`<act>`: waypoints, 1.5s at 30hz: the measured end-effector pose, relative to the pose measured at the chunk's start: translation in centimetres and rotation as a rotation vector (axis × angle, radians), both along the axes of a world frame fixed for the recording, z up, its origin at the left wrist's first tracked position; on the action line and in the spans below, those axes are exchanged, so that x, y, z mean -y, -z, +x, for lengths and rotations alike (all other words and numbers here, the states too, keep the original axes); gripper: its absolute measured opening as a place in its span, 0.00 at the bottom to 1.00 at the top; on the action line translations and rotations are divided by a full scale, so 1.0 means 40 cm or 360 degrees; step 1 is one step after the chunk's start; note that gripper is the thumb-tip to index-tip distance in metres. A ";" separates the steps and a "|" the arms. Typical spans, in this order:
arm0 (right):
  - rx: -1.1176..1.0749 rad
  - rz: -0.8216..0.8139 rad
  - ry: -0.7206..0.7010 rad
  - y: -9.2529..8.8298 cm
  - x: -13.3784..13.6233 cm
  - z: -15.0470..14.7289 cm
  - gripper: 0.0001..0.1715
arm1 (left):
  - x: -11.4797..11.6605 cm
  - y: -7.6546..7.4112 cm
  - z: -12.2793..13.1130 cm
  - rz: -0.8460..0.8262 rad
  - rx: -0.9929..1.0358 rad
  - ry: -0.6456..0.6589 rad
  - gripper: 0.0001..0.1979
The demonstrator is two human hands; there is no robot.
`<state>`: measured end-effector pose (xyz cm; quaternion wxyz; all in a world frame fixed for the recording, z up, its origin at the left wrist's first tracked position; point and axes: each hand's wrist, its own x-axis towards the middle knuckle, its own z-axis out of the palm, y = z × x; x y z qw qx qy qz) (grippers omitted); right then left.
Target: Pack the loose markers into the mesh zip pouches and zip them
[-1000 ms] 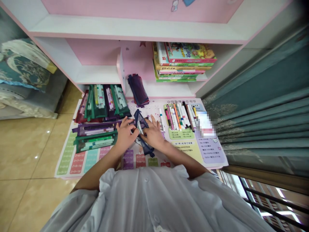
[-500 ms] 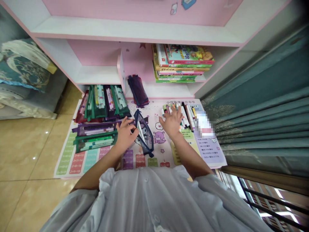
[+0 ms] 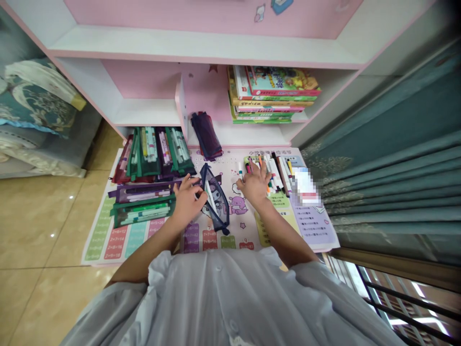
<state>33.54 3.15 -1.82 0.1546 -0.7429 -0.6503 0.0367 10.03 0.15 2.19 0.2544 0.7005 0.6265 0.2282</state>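
Observation:
My left hand (image 3: 189,199) pinches the left edge of a navy mesh zip pouch (image 3: 221,211), which lies on the desk mat with its mouth spread apart. One white marker (image 3: 211,197) lies inside the pouch. My right hand (image 3: 255,185) is closed, with thumb and fingers on a white marker with a teal band (image 3: 240,170) that stands up from its left side. Beneath and beyond that hand lies a loose group of markers (image 3: 275,173), mostly white, with some orange, pink and dark brown ones. The right fingers partly cover this group.
Filled green and purple mesh pouches (image 3: 144,211) lie on the left of the mat, with more pouches (image 3: 147,158) behind them. Folded dark pouches (image 3: 206,136) lie at the back middle. Books (image 3: 273,96) are stacked on the shelf. A blurred pale object (image 3: 306,187) lies right of the markers.
My right hand has closed and drawn slightly back, and a teal-banded white marker now shows at its fingers. My left hand and the navy pouch stay in place.

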 end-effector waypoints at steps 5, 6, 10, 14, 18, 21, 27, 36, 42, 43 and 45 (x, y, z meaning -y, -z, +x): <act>-0.0229 0.0381 -0.0308 -0.047 0.057 -0.043 0.14 | 0.001 0.004 0.000 0.0015 -0.0005 -0.0006 0.09; -0.0261 0.0416 -0.0376 -0.057 0.069 -0.055 0.15 | 0.000 0.005 0.000 0.0019 -0.0008 -0.0008 0.09; -0.0322 0.0290 -0.0617 -0.081 0.104 -0.104 0.14 | 0.000 0.007 0.001 0.0050 -0.0007 0.0002 0.09; -0.0298 0.0019 -0.0719 -0.074 0.106 -0.143 0.12 | 0.001 0.002 0.001 0.0048 -0.0026 -0.0004 0.08; -0.0231 -0.0135 -0.0684 -0.063 0.097 -0.161 0.09 | 0.000 -0.003 0.002 0.0037 -0.0026 -0.0004 0.08; -0.0188 -0.0177 -0.0667 -0.062 0.095 -0.166 0.10 | -0.001 -0.001 0.001 0.0031 -0.0020 -0.0002 0.08; -0.0138 -0.0256 -0.0651 -0.063 0.097 -0.172 0.13 | -0.001 0.005 -0.001 0.0031 -0.0009 0.0000 0.08; -0.0161 0.0214 -0.0438 -0.055 0.067 -0.102 0.16 | -0.002 0.004 -0.002 0.0018 -0.0006 0.0001 0.09; 0.0077 0.0190 0.0105 -0.027 0.008 0.023 0.11 | -0.002 0.009 -0.004 0.0008 0.0020 0.0007 0.09; 0.0095 0.0124 0.0147 -0.018 0.002 0.039 0.11 | -0.002 0.010 -0.004 0.0010 0.0026 0.0006 0.09; 0.0117 0.0029 0.0205 0.001 -0.006 0.061 0.12 | -0.002 0.011 -0.003 0.0013 0.0038 0.0002 0.09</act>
